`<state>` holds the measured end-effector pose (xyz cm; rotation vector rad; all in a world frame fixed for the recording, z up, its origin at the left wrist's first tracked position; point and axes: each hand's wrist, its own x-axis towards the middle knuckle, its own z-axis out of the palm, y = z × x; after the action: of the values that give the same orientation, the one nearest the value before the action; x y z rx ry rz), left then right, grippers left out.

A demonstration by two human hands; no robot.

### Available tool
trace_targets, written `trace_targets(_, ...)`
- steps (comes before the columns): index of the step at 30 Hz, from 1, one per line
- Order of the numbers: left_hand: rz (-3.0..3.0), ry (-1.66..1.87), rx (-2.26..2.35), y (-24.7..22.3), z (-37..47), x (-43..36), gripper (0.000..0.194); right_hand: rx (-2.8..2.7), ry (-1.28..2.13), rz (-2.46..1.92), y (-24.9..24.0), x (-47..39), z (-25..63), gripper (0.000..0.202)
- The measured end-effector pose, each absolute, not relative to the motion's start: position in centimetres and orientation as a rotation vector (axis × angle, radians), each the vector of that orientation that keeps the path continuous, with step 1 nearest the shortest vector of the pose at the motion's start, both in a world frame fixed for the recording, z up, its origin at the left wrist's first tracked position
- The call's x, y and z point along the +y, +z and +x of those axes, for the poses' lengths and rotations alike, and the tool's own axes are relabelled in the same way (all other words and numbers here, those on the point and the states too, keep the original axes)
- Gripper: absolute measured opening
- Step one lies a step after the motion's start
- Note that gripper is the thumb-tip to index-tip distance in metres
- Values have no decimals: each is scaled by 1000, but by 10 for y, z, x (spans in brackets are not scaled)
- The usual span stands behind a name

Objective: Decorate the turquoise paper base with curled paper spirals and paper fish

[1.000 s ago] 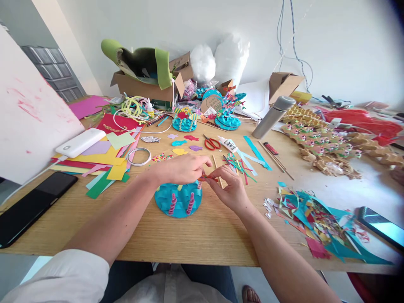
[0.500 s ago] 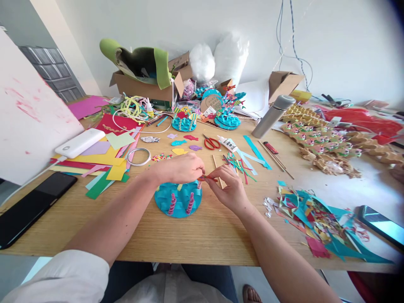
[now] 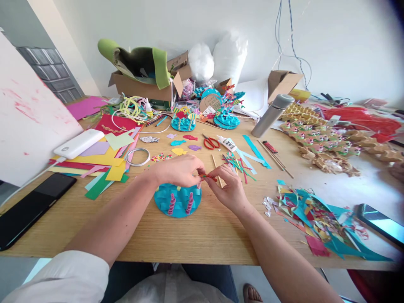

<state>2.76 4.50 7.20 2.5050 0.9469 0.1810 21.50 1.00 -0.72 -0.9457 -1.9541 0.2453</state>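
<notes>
My left hand (image 3: 184, 169) and my right hand (image 3: 229, 185) meet above the right rim of a round blue woven-paper base (image 3: 178, 206). Between their pinched fingertips is a small red-orange paper piece (image 3: 208, 177); its exact shape is too small to tell. Twisted pink pipe-cleaner posts (image 3: 190, 203) stand upright on the base, and my left hand hides its back part. Close to my right hand lie a thin wooden stick (image 3: 216, 167) and several cut paper strips (image 3: 241, 166).
Beyond my hands lie red-handled scissors (image 3: 211, 143), a white glue bottle (image 3: 227, 143) and fish-shaped paper cut-outs (image 3: 179, 151). A tape roll (image 3: 138, 163) and coloured paper (image 3: 116, 170) lie left. A steel flask (image 3: 272, 115) and paper scraps (image 3: 328, 223) occupy the right.
My left fingertips have shifted slightly on the red-orange paper piece, which now shows a little more between the hands. Otherwise only a slight shift of the whole view.
</notes>
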Motion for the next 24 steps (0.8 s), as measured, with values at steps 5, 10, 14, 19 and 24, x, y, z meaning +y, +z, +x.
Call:
trace_targets(5,2524,151,961,71,28,45,22,-1941,250,-959,-7,9,214,13)
trace_targets(10,2510,176,1011,69,32,44,20,-1945,238,-962,-7,9,214,13)
trace_targets(14,2536,201,1010,68,34,44,18,-1942,247,-961,-8,9,214,13)
trace_targets(19,2509,239,984,68,37,45,23,-1931,254,-963,-8,10,214,12)
trace_targets(24,2460,286,1016,67,40,45,32,-1916,266,-976,-10,11,215,12)
